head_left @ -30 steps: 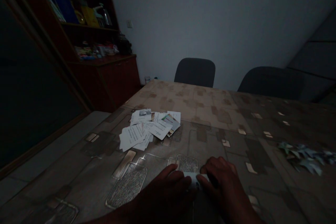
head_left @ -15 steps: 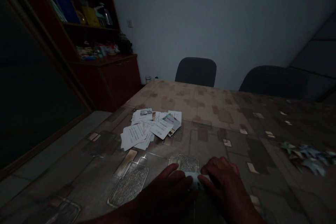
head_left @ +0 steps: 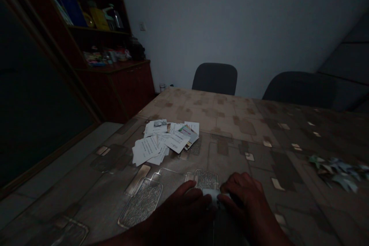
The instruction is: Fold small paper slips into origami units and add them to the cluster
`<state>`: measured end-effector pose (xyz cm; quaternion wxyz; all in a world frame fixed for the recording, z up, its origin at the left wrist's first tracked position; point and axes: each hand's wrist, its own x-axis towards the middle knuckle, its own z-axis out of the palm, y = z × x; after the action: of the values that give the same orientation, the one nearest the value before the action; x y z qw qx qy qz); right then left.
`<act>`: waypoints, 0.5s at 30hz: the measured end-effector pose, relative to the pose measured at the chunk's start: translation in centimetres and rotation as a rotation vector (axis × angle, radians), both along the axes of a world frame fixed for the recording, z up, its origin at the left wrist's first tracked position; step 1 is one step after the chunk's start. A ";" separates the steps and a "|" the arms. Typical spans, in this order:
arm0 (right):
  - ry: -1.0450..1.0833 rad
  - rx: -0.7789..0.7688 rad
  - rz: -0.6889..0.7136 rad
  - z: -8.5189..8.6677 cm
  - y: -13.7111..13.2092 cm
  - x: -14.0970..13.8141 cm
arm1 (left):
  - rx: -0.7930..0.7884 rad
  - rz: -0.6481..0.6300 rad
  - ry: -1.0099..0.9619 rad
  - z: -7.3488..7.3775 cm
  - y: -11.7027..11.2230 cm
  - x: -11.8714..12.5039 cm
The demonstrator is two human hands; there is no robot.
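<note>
The room is dim. My left hand (head_left: 184,207) and my right hand (head_left: 245,200) meet at the near edge of the table (head_left: 230,123), fingers curled and pinched together on a small white piece of paper (head_left: 211,195) held between them. Only a bit of that paper shows between the fingertips. A loose heap of printed white cards and slips (head_left: 164,141) lies farther out on the table, to the left of my hands.
A scatter of small folded bluish-green paper pieces (head_left: 336,169) lies at the right of the table. Two dark chairs (head_left: 215,78) (head_left: 300,89) stand at the far side. A dark wooden cabinet with shelves (head_left: 106,57) fills the left wall.
Nothing but a slight shift of the view; both hands stay pinched on the small white paper in the same spot.
</note>
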<state>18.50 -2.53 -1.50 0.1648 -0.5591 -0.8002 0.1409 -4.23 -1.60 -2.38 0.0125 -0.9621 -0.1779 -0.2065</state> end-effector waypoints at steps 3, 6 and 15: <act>0.006 -0.030 -0.003 0.3 0.0 -0.1 | -0.009 0.008 0.011 -0.2 0.0 0.0; 0.008 -0.029 -0.027 0.3 0.1 -0.2 | -0.026 0.009 0.013 -0.4 0.0 0.0; 0.020 0.001 -0.059 -0.4 0.1 -0.2 | -0.012 0.027 0.007 0.2 0.0 0.1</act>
<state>18.31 -2.46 -1.95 0.1773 -0.5808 -0.7819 0.1412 -4.12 -1.55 -2.17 0.0101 -0.9603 -0.1922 -0.2017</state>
